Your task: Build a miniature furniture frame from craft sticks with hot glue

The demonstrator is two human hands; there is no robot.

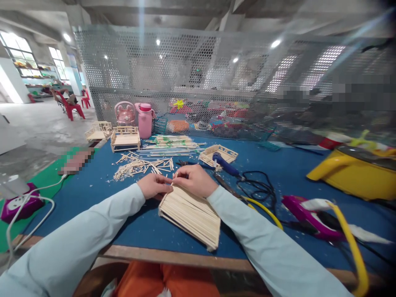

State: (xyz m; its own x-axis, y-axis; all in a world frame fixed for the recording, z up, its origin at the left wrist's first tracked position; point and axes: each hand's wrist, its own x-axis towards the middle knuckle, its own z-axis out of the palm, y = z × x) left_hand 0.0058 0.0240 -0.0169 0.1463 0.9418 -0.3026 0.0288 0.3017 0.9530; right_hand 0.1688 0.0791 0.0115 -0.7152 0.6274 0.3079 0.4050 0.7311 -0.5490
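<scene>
Pinching narrowly with bare left hand (154,185) and bare right hand (198,180) at far corner of pale rectangular wooden-stick panel (192,216).

**Where the view gives out**

Fingertips of left hand (152,186) and right hand (197,180) close together; whether anything small sits between them, cannot tell. Stick panel (192,218): far edge partly under the right hand. Flat pinkish object (75,161) on green mat (51,175): pixelated, unidentifiable. Coloured items (215,113) behind perforated screen (173,62): outlines broken up by the mesh. Yellow container (355,175): cut by right edge, contents blurred. Orange clothing (185,280): runs off the bottom.
</scene>
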